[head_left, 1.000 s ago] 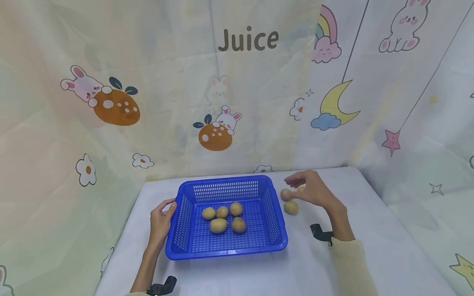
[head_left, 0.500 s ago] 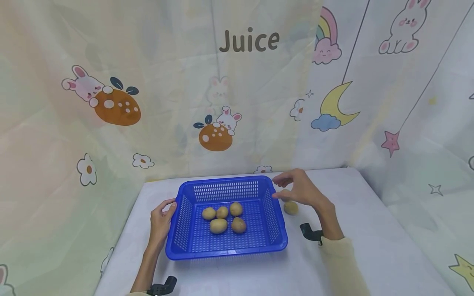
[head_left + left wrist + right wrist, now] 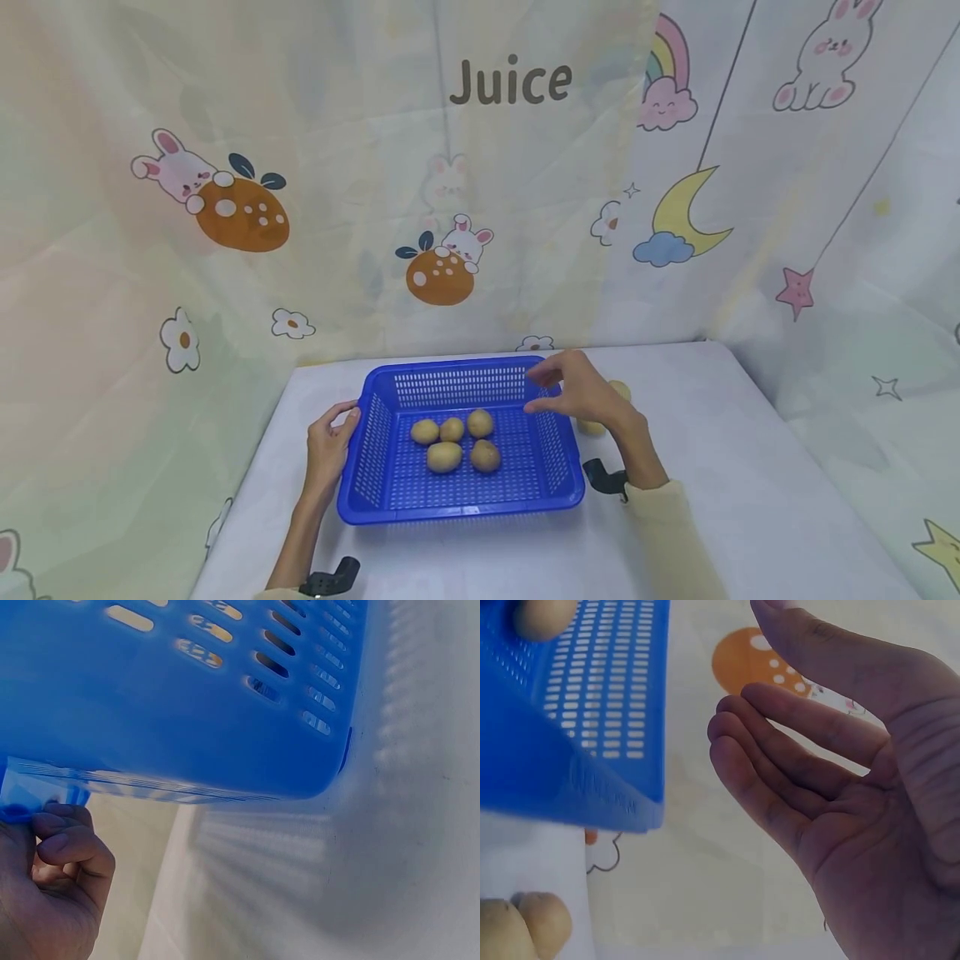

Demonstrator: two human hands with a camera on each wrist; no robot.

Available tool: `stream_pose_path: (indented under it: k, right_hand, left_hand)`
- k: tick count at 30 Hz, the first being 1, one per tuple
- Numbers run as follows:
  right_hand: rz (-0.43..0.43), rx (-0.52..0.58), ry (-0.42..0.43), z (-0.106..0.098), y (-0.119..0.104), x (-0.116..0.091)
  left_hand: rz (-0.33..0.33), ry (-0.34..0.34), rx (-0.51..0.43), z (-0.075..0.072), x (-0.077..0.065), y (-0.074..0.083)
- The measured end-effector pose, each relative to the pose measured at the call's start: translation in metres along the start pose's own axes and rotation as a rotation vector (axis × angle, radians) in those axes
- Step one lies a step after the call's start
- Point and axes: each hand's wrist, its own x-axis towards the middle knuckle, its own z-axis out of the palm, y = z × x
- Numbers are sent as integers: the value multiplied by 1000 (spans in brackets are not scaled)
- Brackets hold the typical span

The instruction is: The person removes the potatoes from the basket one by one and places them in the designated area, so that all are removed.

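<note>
Five potatoes [image 3: 444, 457] lie on the bottom of the blue basket [image 3: 461, 513], which stands on the white table [image 3: 757, 492]. The left hand [image 3: 326, 446] holds the left rim of this basket between thumb and fingers. In the head view, the right hand [image 3: 577, 390] is over the right rim, its thumb and fingers apart with a gap between them. To the right of the basket, at least two other potatoes [image 3: 619, 390] lie on the table, partly hidden by the right arm [image 3: 640, 454].
</note>
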Motion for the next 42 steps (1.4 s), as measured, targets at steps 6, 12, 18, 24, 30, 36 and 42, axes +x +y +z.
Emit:
stream_pose_path:
  k: [6,12,18,24,30,36,42]
  right_hand:
    - [13,26,-55,14,-8,6]
    - [34,46,-94,21,-13,13]
    - [-51,-11,-126,30,-18,23]
    - [-65,-45,-164,41,-23,28]
    - [-18,-75,-216,56,-24,34]
    - [-45,-133,-221,88,18,47]
    - [18,-147,-295,95,14,50]
  left_hand:
    - [-14,-1,-8,-1,-1,-1]
    - [9,-5,-38,0,1,1]
    - [5,-13,-28,0,1,0]
    - [5,-16,-32,0,-1,1]
    - [-3,-6,-29,0,0,2]
    - [7,-12,-48,2,0,1]
    - [3,-12,-59,1,1,0]
